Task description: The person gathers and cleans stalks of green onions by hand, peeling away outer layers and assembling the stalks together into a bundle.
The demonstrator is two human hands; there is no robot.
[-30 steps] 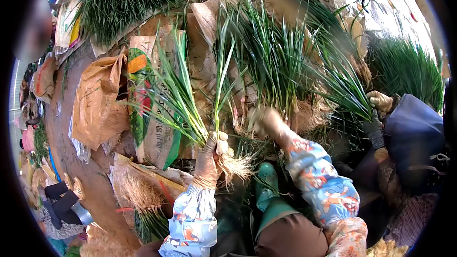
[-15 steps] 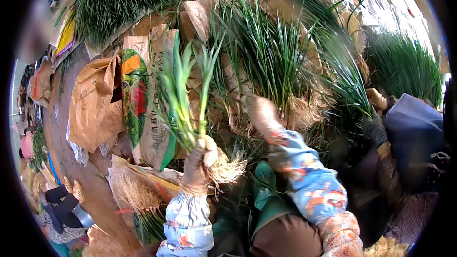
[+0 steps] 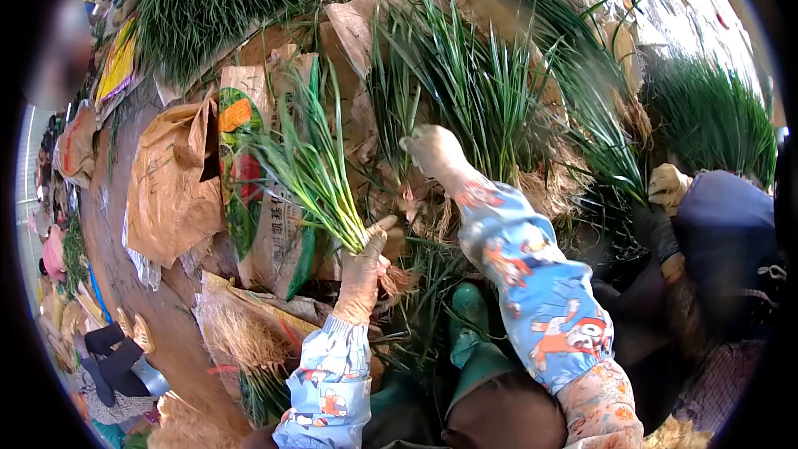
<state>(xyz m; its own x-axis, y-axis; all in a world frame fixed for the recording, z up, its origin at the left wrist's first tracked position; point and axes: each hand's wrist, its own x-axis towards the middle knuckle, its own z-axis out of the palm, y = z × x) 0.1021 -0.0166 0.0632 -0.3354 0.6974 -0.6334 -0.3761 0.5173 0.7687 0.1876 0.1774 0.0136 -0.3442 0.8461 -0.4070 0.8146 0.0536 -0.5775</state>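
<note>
My left hand (image 3: 362,270) is closed around the lower stems of a bunch of long-leaved green plants (image 3: 320,170). Its leaves fan up and to the left, and pale roots poke out past the palm. Further up, my right hand (image 3: 436,152) reaches into a row of similar plants (image 3: 478,87), fingers curled at the stems of a slim clump (image 3: 401,108). Reddish-white root ends hang below those fingers; the fingertips are partly hidden. More tangled roots (image 3: 553,187) lie right of that hand.
Beside me on the right, a co-worker's gloved hands (image 3: 662,199) hold leafy plants. A brown paper bag (image 3: 174,179) and a printed sack (image 3: 278,224) lie to the left. A rooted bundle (image 3: 245,333) rests near my left sleeve, and a big leaf heap (image 3: 220,4) stands at the back.
The bunch in my left hand has tilted further left and looks fuller and darker. My right hand has moved up and left to the slim clump, its motion blur gone.
</note>
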